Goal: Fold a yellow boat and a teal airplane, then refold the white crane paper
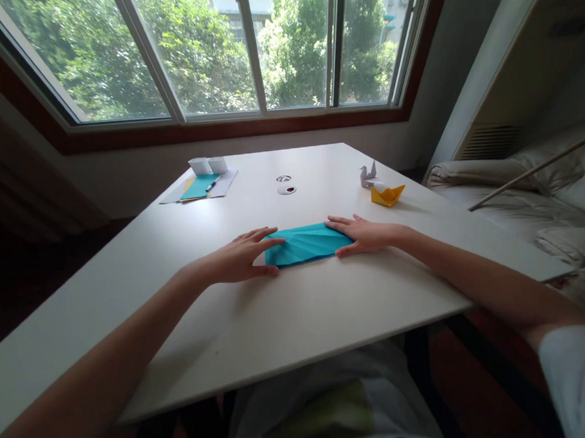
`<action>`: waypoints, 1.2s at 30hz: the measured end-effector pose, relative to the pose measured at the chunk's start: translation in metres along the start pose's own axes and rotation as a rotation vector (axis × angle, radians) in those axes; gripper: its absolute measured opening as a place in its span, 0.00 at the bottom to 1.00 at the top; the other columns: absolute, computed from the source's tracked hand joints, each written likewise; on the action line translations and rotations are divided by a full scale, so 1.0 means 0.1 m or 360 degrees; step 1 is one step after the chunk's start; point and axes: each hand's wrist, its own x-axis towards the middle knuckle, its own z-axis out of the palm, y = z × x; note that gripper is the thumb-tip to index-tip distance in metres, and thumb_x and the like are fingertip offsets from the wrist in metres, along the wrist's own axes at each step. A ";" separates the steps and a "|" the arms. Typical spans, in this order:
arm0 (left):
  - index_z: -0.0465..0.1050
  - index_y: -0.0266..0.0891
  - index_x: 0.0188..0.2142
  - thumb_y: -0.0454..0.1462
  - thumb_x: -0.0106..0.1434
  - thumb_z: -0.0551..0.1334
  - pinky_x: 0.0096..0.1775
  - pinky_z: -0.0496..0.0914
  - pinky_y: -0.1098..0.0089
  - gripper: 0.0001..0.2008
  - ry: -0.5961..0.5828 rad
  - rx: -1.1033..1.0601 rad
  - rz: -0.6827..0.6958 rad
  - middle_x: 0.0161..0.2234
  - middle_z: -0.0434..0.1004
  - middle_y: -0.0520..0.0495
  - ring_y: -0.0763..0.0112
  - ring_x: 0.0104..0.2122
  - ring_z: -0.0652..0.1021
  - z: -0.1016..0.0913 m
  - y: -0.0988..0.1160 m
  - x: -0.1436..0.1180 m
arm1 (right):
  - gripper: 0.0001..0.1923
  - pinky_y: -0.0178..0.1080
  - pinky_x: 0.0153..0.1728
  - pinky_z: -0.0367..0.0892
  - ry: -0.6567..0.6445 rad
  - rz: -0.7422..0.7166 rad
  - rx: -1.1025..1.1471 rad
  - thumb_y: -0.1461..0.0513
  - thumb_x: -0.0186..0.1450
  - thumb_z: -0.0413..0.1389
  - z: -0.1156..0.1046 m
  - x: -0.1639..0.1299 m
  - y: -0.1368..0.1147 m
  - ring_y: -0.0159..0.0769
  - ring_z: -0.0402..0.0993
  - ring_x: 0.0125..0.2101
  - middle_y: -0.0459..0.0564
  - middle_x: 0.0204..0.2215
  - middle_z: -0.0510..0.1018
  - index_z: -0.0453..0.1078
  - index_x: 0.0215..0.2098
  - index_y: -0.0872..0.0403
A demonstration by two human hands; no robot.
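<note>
A folded sheet of blue paper (307, 243) with crease lines lies flat on the white table (280, 333), its long side running left to right. At its left end rests my left hand (242, 256), fingers spread, with the fingertips on the paper and the thumb by the lower left corner. Over the right end lies my right hand (361, 234), also spread, fingers on the upper edge and thumb at the lower edge. Neither hand is wrapped round anything. The underside of the paper is hidden.
At the table's right stand a white paper crane (368, 173) and a yellow paper boat (388, 196). Back left, blue sheets (200, 186), a pen (212, 184) and white folded boxes (207, 165) lie together. Two round discs (286, 190) sit mid-table. A sofa (500, 178) is at right.
</note>
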 end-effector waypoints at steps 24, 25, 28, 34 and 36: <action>0.69 0.38 0.35 0.34 0.67 0.47 0.37 0.66 0.68 0.12 0.0739 0.0573 0.0335 0.29 0.75 0.46 0.69 0.31 0.74 -0.07 0.11 0.04 | 0.38 0.49 0.51 0.57 0.0487 -0.0549 -0.0323 0.45 0.57 0.55 -0.16 -0.04 -0.17 0.48 0.64 0.50 0.58 0.54 0.66 0.53 0.61 0.50; 0.68 0.38 0.35 0.35 0.67 0.48 0.37 0.66 0.68 0.11 0.0815 0.0469 0.0292 0.29 0.75 0.46 0.69 0.31 0.74 -0.07 0.10 0.03 | 0.39 0.50 0.51 0.57 0.0534 -0.0547 -0.0331 0.45 0.55 0.55 -0.17 -0.04 -0.18 0.49 0.64 0.50 0.58 0.53 0.66 0.53 0.61 0.50; 0.68 0.37 0.36 0.39 0.67 0.49 0.32 0.65 0.71 0.11 0.1012 0.0117 0.0126 0.28 0.73 0.48 0.72 0.26 0.72 -0.11 0.09 0.00 | 0.40 0.51 0.51 0.56 0.0687 -0.0561 -0.0263 0.46 0.54 0.57 -0.21 -0.06 -0.18 0.48 0.66 0.48 0.58 0.51 0.69 0.54 0.60 0.51; 0.67 0.37 0.31 0.46 0.63 0.53 0.23 0.61 0.75 0.15 0.1157 -0.0744 -0.0253 0.24 0.67 0.52 0.75 0.22 0.67 -0.17 0.10 0.02 | 0.20 0.41 0.37 0.69 0.0874 -0.0410 0.0575 0.51 0.58 0.56 -0.27 -0.04 -0.03 0.36 0.72 0.34 0.51 0.35 0.76 0.70 0.44 0.54; 0.68 0.36 0.31 0.48 0.61 0.55 0.23 0.62 0.75 0.17 0.1156 -0.1072 -0.0318 0.25 0.68 0.51 0.73 0.25 0.69 -0.17 0.12 0.05 | 0.20 0.40 0.35 0.70 0.0884 -0.0339 0.0898 0.51 0.57 0.57 -0.28 -0.02 0.00 0.35 0.72 0.34 0.51 0.33 0.76 0.71 0.42 0.55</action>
